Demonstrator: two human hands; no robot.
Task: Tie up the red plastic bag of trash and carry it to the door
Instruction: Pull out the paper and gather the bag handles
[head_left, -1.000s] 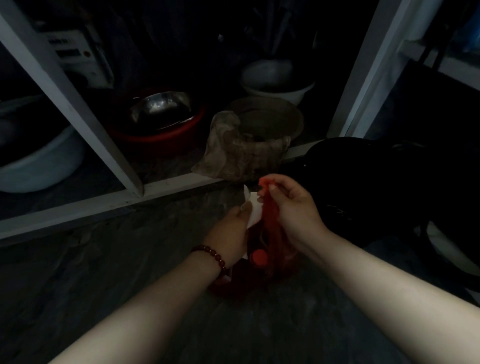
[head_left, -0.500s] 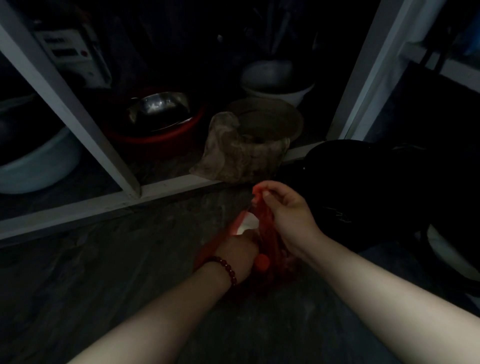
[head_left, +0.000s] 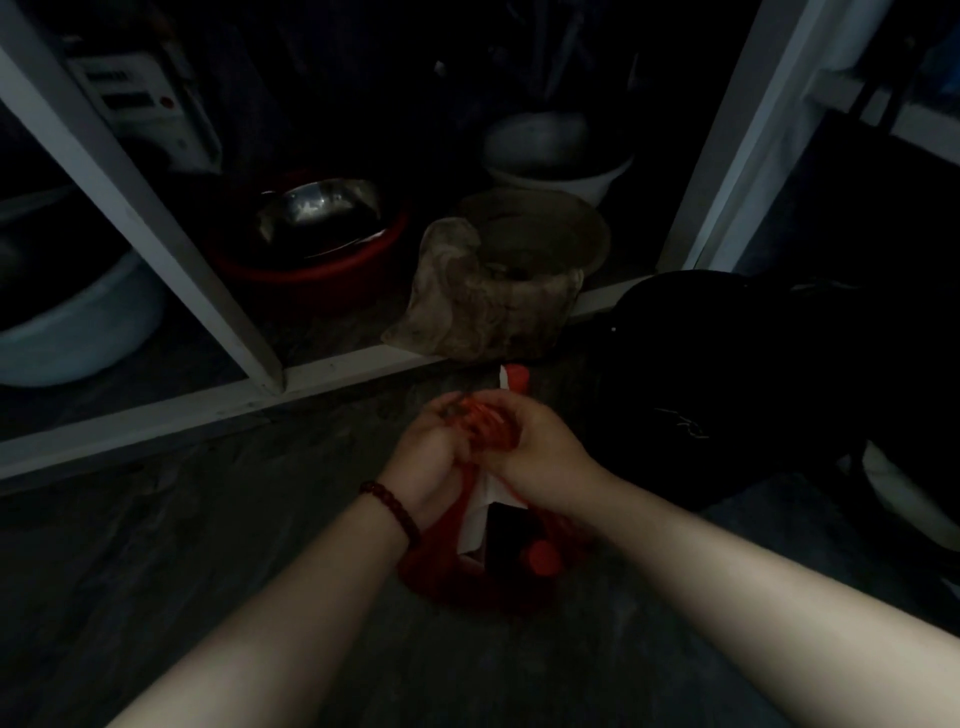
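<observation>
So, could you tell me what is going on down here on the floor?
A person is tying up a red plastic bag that sits on the floor by a low cupboard. The left hand and right hand both grip its bunched top, close together. No finished knot shows yet; white paper and a red cap are visible inside.

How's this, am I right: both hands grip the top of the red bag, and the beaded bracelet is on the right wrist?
Not quite. The head view shows the beaded bracelet on the left wrist, not the right. The rest holds: the left hand and right hand both grip the top of the red bag.
</observation>
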